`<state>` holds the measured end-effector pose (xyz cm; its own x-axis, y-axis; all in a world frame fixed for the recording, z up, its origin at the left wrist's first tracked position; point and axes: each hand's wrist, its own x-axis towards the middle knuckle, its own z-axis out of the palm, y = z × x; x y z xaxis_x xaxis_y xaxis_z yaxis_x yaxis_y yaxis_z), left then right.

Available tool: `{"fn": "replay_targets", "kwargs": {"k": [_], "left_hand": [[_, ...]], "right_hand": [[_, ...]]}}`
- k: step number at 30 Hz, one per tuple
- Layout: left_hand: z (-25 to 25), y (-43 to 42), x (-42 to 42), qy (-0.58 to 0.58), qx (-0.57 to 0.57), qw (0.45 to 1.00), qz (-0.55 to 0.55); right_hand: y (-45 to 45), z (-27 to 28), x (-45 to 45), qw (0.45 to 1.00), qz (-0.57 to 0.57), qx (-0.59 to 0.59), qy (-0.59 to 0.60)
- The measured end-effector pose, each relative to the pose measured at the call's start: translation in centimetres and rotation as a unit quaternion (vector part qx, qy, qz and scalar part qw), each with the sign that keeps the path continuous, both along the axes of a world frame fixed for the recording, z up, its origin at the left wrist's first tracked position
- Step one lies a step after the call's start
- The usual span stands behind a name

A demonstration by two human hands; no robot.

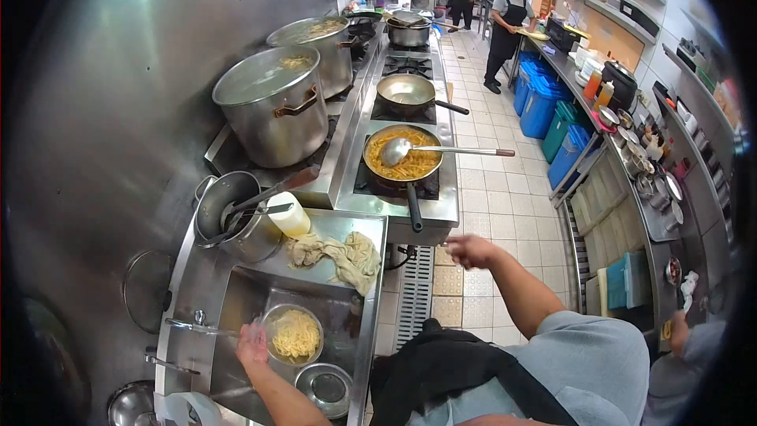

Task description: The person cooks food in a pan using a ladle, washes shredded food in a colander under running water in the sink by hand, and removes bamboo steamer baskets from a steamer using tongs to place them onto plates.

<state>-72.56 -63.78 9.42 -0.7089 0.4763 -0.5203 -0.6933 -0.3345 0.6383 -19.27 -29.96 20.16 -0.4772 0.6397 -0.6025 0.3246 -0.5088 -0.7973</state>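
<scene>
My left hand point(252, 345), its fingers smeared by motion, is at the left rim of a round metal bowl of pale yellow pasta point(296, 334). Whether it grips the rim I cannot tell. The bowl is in or over the steel sink point(236, 300), close to the tap spout point(217, 330). Just below the bowl is a second round metal vessel point(324, 389). My right hand point(471, 252) hovers over the aisle, fingers partly stretched, with nothing visible in it. Nearest to it is the black handle point(415, 209) of a frying pan of orange-sauced pasta point(382, 164), where a ladle point(396, 151) rests.
Another frying pan point(406, 93) sits behind on the stove. Large stockpots point(272, 122) stand at the left. By the sink are a utensil pot point(229, 213), a plastic container point(289, 215) and a cloth point(335, 256). A co-worker point(509, 31) stands along the right counter.
</scene>
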Motion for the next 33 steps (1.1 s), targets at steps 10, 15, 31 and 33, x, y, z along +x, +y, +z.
{"fn": "replay_targets", "kwargs": {"k": [10,15,31,33], "left_hand": [[3.6,1.7,1.2,0.029,-0.057,0.995,-0.07],[6.2,3.9,7.9,0.031,-0.193,0.83,-0.523],[-1.5,0.8,5.7,-0.037,-0.075,0.978,-0.189],[-1.4,0.3,3.6,-0.029,-0.038,0.991,-0.122]], "right_hand": [[-15.2,-10.9,11.8,0.82,0.394,-0.043,-0.414],[-12.1,4.4,-1.5,0.889,0.458,-0.016,-0.004],[-8.8,9.1,-11.8,0.797,0.406,0.409,-0.179],[-9.0,0.3,-8.0,0.827,0.343,0.376,-0.24]]}}
